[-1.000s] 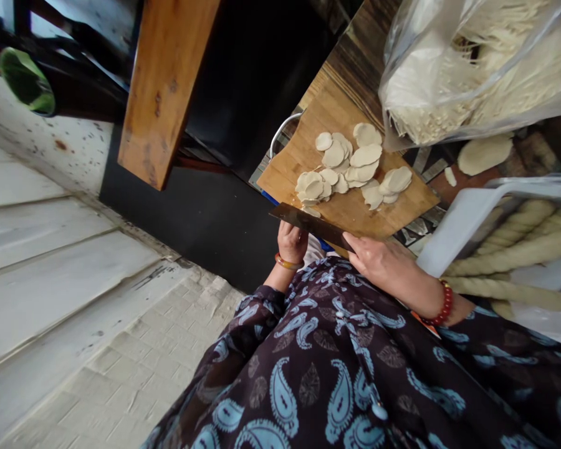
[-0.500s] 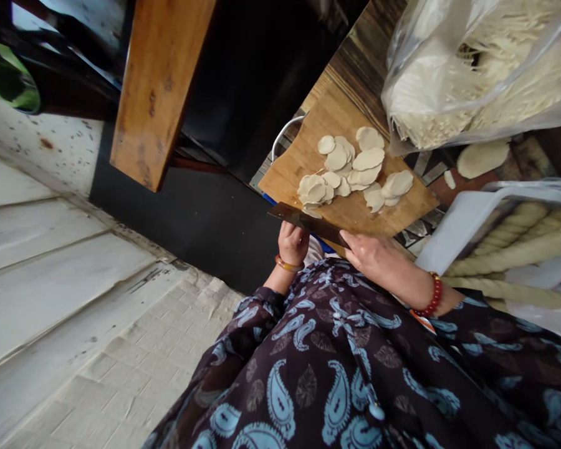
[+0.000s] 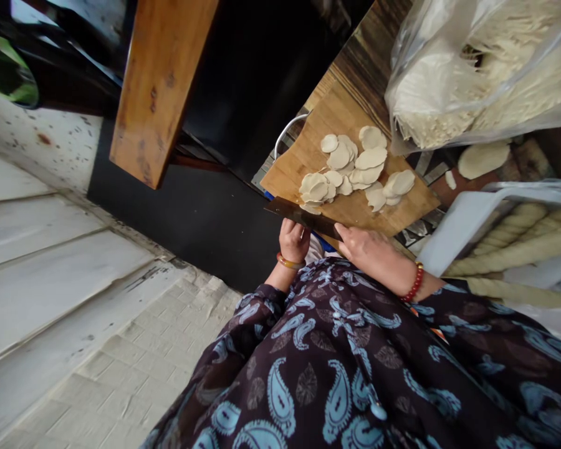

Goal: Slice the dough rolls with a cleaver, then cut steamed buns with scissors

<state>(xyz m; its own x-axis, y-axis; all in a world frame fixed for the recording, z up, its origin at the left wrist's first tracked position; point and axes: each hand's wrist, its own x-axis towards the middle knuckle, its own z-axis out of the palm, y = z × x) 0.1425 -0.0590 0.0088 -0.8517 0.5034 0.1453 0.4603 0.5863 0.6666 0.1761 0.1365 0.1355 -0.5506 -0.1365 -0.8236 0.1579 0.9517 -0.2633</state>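
Whitewashed boards point(image 3: 65, 274) and a pale tiled floor point(image 3: 121, 349) filled the lower left of the tilted view, with a wooden plank point(image 3: 156, 93) crossing above them. A bamboo cutting board point(image 3: 290, 168) lay at the top centre, with a curved metal handle point(image 3: 285, 128) just behind it. Round dough wrappers point(image 3: 339, 174) sat on the board in overlapping clusters. To the right were a clear plastic bag of pale noodles point(image 3: 477, 75) and thick twisted dough ropes point(image 3: 518, 243).

Compared with a moment earlier, the right hand point(image 3: 369, 252) had slid along the dark cleaver point(image 3: 299, 218) toward the left hand, drawing its red bead bracelet point(image 3: 412, 282) inward. The cleaver had also tilted slightly, its tip reaching a little farther past the board's edge.

The cleaver lay just below the wrappers, along the board's near edge. The left hand point(image 3: 293, 242), wearing an orange bangle point(image 3: 287, 262), was curled narrowly under it and held it. The right hand's fingers lay extended, their tips on the blade's end; whether that hand gripped could not be told. A dark paisley garment point(image 3: 336, 362) filled the bottom of the view.
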